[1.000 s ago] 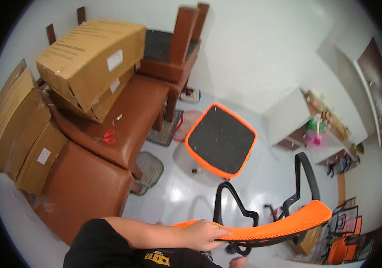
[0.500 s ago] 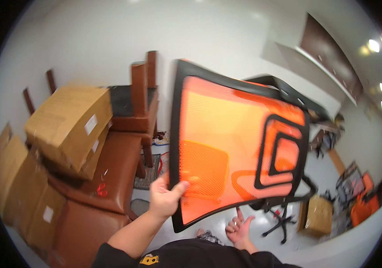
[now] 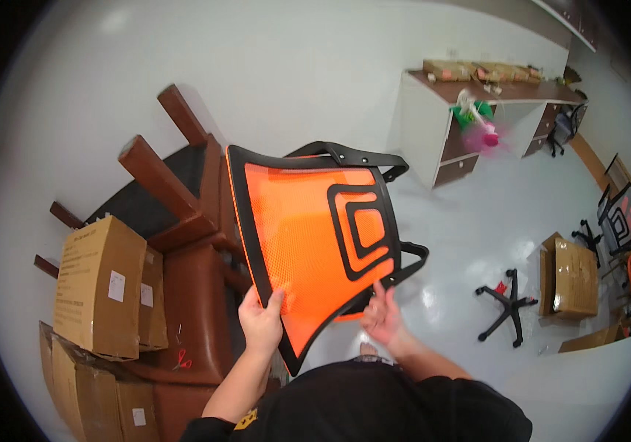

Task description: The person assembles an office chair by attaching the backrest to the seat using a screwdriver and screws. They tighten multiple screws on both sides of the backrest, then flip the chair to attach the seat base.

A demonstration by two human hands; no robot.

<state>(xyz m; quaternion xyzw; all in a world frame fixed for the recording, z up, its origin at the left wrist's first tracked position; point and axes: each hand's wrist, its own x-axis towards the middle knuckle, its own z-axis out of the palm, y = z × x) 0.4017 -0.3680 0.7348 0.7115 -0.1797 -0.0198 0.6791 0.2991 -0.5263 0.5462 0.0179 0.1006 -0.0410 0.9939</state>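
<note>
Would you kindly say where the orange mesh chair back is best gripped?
Probably by the black rim of the orange mesh chair back, from below at both lower corners, where the left hand and right hand hold it; the mesh looks too flexible.

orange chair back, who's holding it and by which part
Both hands hold the orange mesh chair back: the left hand grips its lower black rim, the right hand its black frame at the lower right.

Brown cartons [image 3: 102, 283], white labels [image 3: 116, 286]
</note>
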